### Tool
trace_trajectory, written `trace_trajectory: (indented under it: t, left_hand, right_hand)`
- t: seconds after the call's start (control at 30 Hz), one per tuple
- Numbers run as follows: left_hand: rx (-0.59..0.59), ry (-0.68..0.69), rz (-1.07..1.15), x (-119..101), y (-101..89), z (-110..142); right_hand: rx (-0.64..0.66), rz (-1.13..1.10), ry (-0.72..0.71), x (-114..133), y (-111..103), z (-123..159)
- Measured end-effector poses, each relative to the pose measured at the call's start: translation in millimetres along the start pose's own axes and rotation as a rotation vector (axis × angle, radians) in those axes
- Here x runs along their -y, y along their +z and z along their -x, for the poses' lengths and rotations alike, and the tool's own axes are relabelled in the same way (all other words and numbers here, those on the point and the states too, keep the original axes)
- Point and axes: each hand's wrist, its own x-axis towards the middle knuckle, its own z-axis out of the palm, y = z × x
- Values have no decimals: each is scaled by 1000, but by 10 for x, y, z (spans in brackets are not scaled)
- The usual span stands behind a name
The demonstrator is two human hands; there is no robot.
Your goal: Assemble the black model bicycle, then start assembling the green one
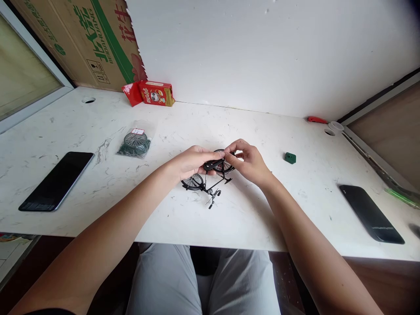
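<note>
A small black model bicycle (211,186) is between my hands at the middle of the table, its handlebars towards me and its two spoked wheels showing. My left hand (194,159) grips it from the left, thumb along the top of the black chain cover (213,165) and fingers underneath. My right hand (247,162) pinches at the far wheel (225,166), thumb and forefinger close together. Both sets of fingertips nearly meet there. Whether a separate small part lies between them is hidden.
A clear bag (136,140) with a spoked wheel and dark green parts lies left, near a phone (56,181). Behind stands an opened red box (157,93). A green piece (290,158), a black phone-like slab (371,213) and a red cutter-like object (316,120) lie right.
</note>
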Motion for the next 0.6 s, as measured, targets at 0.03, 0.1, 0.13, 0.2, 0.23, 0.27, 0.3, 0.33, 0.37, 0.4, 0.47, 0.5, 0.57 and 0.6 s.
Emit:
trace_trajectory:
  t: [0.03, 0.1, 0.13, 0.2, 0.23, 0.27, 0.3, 0.33, 0.37, 0.4, 0.47, 0.5, 0.57, 0.6]
  left_hand:
    - [6, 1, 5, 1, -5, -1]
    - [22, 2, 16, 6, -18, -8]
    - [26, 3, 22, 9, -26, -11]
    - [32, 3, 32, 11, -36, -18]
    - [32, 3, 38, 10, -39, -20]
    - [30, 5, 44, 9, -39, -21]
    - [27, 7, 47, 8, -39, -21]
    - [24, 8, 48, 6, -37, -21]
    - [18, 7, 47, 4, -35, -19]
    - [11, 6, 46, 2, -33, -18]
    - [1, 6, 45, -2, -29, -15]
    - [-1, 6, 46, -4, -27, -14]
    - [-5, 6, 49, -9, -22, -12]
    - [-10, 3, 48, -12, -19, -12]
  right_hand:
    - [0, -3, -4, 2, 0, 2]
    - [2, -14, -23, 5, -1, 4]
    - [1, -21, -38, 6, -2, 4]
    - [-7, -27, -75, 5, -5, 1]
    - [-15, -23, -94, 5, -7, -1]
    - [-22, -15, -113, 4, -10, -3]
    - [-28, -6, -131, 5, -14, -4]
    - [-35, 6, -149, 8, -18, -5]
    - [-42, 19, -166, 12, -23, -5]
    - [-48, 36, -184, 19, -29, -5]
    - [-53, 76, -218, 34, -43, -2]
    - [-50, 96, -232, 41, -51, -1]
    - [-36, 120, -250, 44, -64, -2]
    - [-30, 123, -252, 40, -70, -3]
